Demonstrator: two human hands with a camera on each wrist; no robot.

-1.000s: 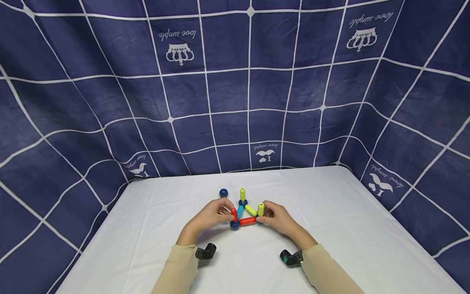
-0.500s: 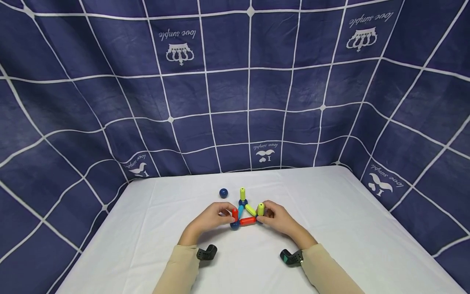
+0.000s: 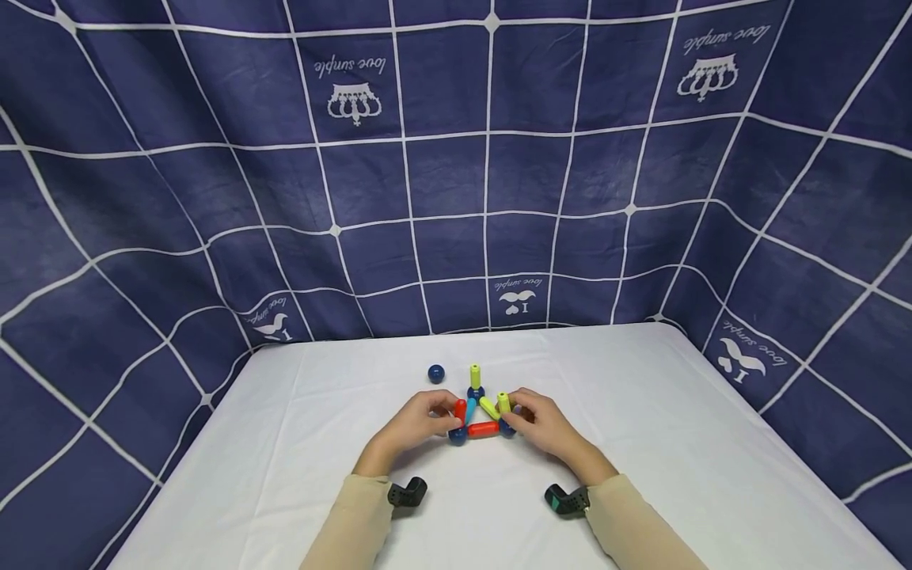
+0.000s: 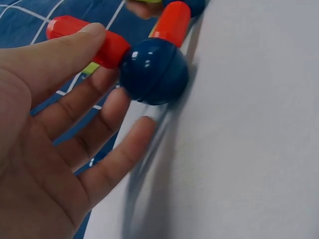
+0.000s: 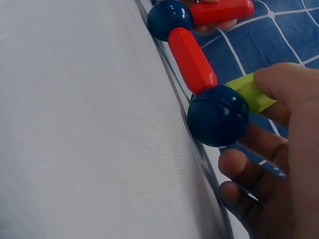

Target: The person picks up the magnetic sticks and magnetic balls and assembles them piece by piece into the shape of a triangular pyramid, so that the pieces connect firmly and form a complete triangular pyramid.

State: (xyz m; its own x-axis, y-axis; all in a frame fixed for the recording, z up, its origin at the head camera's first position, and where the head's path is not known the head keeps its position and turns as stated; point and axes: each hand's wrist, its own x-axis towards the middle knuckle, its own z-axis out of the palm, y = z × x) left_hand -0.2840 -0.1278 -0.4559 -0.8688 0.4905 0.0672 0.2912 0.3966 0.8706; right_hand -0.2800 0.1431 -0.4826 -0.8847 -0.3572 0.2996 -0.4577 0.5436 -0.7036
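Well in from both side edges of the white-covered table (image 3: pixel 606 380), toward the far edge: a triangle of rods and balls, probably a magnetic construction set. Along its near side, a red base rod (image 3: pixel 484 429); toward the table's left edge, a light-blue rod (image 3: pixel 470 411); toward the right edge, a lime base rod (image 3: pixel 489 408). At the corners, all dark blue: near-left ball (image 3: pixel 457 436), near-right ball (image 3: pixel 507 428) and far ball (image 3: pixel 476 393). Upright on the far ball, untouched: a far lime rod (image 3: pixel 475 376).

Pinching the red upright rod (image 3: pixel 460 410) above the near-left ball with the left hand (image 3: pixel 419 419), remaining fingers loosely spread beside the ball. Pinching the near lime rod (image 3: pixel 503 403) above the near-right ball with the right hand (image 3: pixel 539 419), thumb across one side. Contact between the looser fingers and the balls: impossible to tell.

Just changed: near lime rod, upright half a second ago, now leaning inward toward the left edge; red upright rod, tilted toward that edge a second ago, now nearly vertical. Judging by this, a matter of setting each rod's angle on its ball, with the triangle apparently unbroken. Apart from it, nearer the far edge and to the left: a loose blue ball (image 3: pixel 436 374), untouched.
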